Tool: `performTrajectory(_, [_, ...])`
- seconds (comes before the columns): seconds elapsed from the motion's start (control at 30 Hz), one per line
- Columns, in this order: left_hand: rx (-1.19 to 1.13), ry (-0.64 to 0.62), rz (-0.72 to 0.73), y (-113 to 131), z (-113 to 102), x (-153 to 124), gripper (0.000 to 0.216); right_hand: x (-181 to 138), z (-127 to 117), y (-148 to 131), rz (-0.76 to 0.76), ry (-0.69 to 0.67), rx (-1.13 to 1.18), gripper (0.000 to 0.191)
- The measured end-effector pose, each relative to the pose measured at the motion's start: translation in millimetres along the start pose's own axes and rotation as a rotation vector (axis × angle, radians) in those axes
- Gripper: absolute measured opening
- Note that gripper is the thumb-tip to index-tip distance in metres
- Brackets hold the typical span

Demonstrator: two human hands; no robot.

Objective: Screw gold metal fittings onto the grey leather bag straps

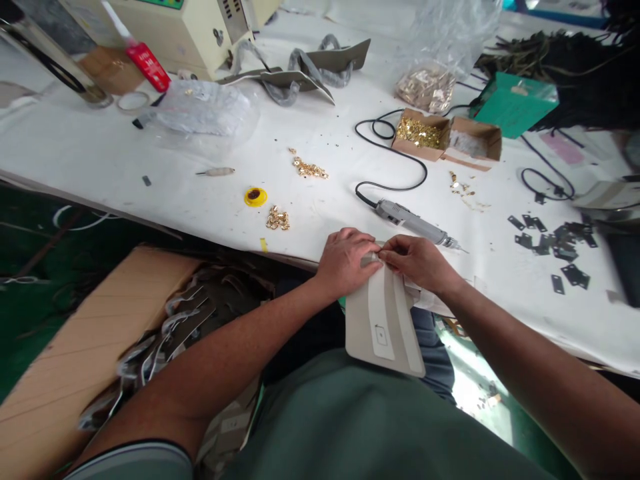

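A flat beige panel [357, 327] with pale strips along it hangs over the table's front edge above my lap. My left hand [347, 261] is closed on the panel's upper end, thumb on top. Beside it, my right hand [417, 260] pinches at the same end; whatever lies between its fingertips is too small to make out. A grey electric screwdriver [411, 221] with a black cord lies just beyond my right hand. To the left are a small pile of gold hardware [277, 219] and a yellow round dish [255, 196] with dark contents.
Small cardboard boxes [473, 159] hold gold pieces and clear bits. Black plates [563, 243] are scattered at right. A green box [520, 103], a cream machine [193, 37], a red bottle [147, 65] and an awl-like tool [220, 171] stand or lie around. A large carton [100, 333] is lower left.
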State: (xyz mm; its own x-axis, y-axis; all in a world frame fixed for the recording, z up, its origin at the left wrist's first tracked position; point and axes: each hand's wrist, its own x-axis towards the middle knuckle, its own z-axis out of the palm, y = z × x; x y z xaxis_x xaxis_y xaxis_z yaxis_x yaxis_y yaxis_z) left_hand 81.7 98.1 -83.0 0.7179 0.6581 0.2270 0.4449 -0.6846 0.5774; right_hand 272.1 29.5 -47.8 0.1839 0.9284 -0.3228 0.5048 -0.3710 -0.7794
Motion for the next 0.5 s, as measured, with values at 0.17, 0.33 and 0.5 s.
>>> performTrajectory(0.17, [-0.002, 0.010, -0.003, 1.6, -0.9, 0.3, 0.026, -5.9, 0.6, -1.4, -0.032, 0.005, -0.024, 0.030])
performTrajectory(0.33, [-0.013, 0.009, -0.003, 0.8, -0.3, 0.8, 0.024, -5.7, -17.9, 9.7, -0.213, 0.320, -0.198, 0.029])
performTrajectory(0.5, [-0.029, 0.009, -0.019, 1.0, -1.0, 1.4, 0.022, 16.8, -40.4, 29.1, -0.274, 0.500, -0.669, 0.041])
